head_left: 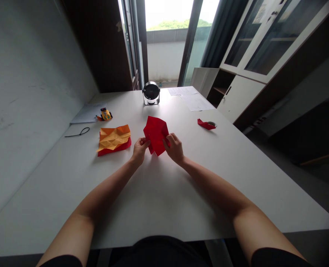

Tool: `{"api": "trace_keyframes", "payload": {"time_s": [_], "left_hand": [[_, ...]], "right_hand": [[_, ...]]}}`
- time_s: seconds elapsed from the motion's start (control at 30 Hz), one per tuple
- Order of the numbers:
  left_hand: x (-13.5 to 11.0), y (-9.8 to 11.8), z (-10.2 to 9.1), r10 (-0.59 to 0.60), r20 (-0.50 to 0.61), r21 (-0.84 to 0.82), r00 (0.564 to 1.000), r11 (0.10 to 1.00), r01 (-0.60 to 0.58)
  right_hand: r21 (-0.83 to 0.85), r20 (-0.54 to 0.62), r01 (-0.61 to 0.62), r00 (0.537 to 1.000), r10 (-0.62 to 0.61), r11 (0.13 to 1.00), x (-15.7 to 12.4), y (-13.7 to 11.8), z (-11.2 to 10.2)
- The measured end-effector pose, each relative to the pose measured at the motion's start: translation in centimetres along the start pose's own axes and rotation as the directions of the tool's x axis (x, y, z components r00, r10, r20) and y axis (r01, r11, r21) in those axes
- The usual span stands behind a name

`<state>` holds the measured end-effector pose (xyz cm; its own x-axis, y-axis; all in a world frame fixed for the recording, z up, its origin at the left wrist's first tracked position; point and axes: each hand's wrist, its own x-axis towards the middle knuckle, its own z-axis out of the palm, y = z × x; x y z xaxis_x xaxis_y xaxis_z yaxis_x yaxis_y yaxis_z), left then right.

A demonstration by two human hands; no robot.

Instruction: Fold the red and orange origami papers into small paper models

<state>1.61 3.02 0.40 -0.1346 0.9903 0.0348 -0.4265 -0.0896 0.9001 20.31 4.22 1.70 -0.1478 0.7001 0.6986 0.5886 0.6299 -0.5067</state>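
Note:
A creased sheet of red paper (155,132), partly folded, is held up over the middle of the white table (158,207). My left hand (141,148) pinches its left edge between thumb and fingers. On the opposite side, my right hand (174,147) grips the right edge, its thumb lying on the near face. To the left of my hands, a crumpled orange sheet of paper (114,137) lies on top of red sheets (112,150). A folded red paper piece (206,124) rests on the table at the right, with a small round grey thing beside it.
A round black device on a metal stand (151,92) stands at the back. Near the left wall are a yellow toy (105,114), a black cord (79,132) and white paper (85,113). More printed sheets (196,101) lie at the back right, near the cabinet (240,94).

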Motion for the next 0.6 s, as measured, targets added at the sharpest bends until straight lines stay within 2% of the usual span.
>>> {"api": "trace_keyframes", "payload": {"time_s": [0.17,0.3,0.43,0.53,0.6], "left_hand": [[0.2,0.0,-0.4,-0.003,-0.003,0.022,1.000,1.000,0.003],[1.1,0.2,-1.2,0.033,-0.158,-0.038,0.987,0.998,-0.040],[2.0,0.6,-2.1,0.046,-0.267,-0.059,0.962,0.996,-0.064],[2.8,1.1,-2.6,0.120,-0.364,0.029,0.924,0.993,-0.117],[3.4,1.9,-3.1,0.179,-0.417,0.087,0.891,0.984,-0.156]], "right_hand": [[0.033,-0.008,-0.042,0.999,0.042,0.999,0.2,0.0,0.0],[0.135,-0.058,-0.168,0.982,0.177,0.977,0.6,0.5,0.0],[0.286,-0.033,-0.333,0.934,0.356,0.899,0.8,1.1,0.2],[0.387,-0.007,-0.403,0.898,0.440,0.829,0.8,1.4,0.5],[0.493,0.057,-0.430,0.883,0.465,0.757,0.9,1.3,0.8]]}}
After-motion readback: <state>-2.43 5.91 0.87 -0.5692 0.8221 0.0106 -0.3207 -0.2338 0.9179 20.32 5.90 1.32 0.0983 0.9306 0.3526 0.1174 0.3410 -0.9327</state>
